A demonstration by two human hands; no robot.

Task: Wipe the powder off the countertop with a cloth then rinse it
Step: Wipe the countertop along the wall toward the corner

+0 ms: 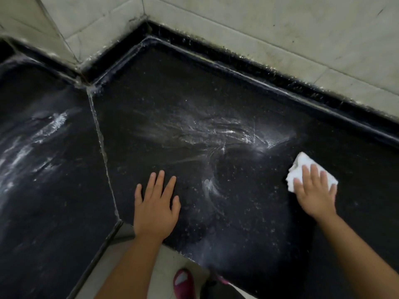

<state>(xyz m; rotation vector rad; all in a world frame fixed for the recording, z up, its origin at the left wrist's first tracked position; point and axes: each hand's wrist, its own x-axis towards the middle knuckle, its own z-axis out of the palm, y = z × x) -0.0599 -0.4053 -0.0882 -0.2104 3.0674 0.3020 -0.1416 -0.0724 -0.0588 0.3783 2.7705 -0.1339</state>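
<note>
A black speckled countertop [172, 100] fills the view and wraps round a corner. White powder smears [218, 132] streak its middle, and more powder [43, 134] lies on the left slab. A small white cloth [302, 167] lies bunched on the counter at the right. My right hand [315, 190] presses flat on the cloth with straight fingers. My left hand [156, 203] rests flat on the bare counter near the front edge, fingers spread, holding nothing.
Pale tiled walls [259, 29] meet the raised black rim [216, 55] at the back. A grouted seam [101, 147] joins the two slabs. Below the front edge are the floor and a red slipper [183, 283].
</note>
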